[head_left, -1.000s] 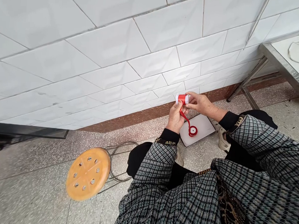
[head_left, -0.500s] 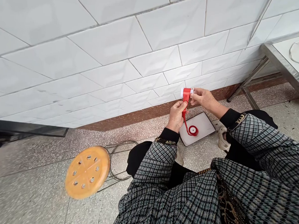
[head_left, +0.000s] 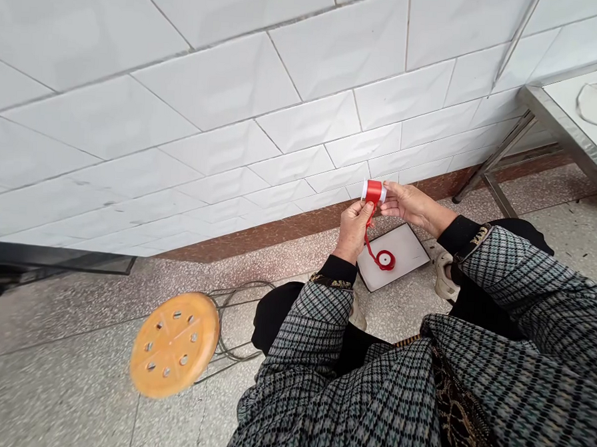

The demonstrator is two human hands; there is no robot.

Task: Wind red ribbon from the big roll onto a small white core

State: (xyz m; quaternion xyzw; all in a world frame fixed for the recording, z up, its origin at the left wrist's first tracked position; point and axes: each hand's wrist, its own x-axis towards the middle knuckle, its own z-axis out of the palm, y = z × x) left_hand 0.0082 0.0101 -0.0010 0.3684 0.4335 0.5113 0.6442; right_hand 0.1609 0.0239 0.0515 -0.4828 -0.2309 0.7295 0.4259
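Note:
Between my two hands is a white spool [head_left: 365, 191] wound with red ribbon [head_left: 375, 191]. My left hand [head_left: 354, 228] is closed just below it, thumb and fingers pinching the ribbon. My right hand [head_left: 404, 204] grips the spool's right end with the thumb on top and fingers underneath. A strip of ribbon hangs from the left hand down to a flat red ribbon roll [head_left: 385, 259] with a white centre. That roll lies on a white, dark-edged tray [head_left: 410, 253] on the floor between my feet.
An orange round stool [head_left: 176, 345] with holes lies tipped on its side at my left, its metal legs towards me. A metal-framed table [head_left: 578, 131] stands at the right. White tiled wall [head_left: 284, 109] rises in front. A dark-edged object [head_left: 76, 258] juts in at left.
My right hand has shifted its hold on the spool, the fingers now more spread beneath it. The ribbon's loose fold over the spool's front has drawn in. The roll on the tray stays put.

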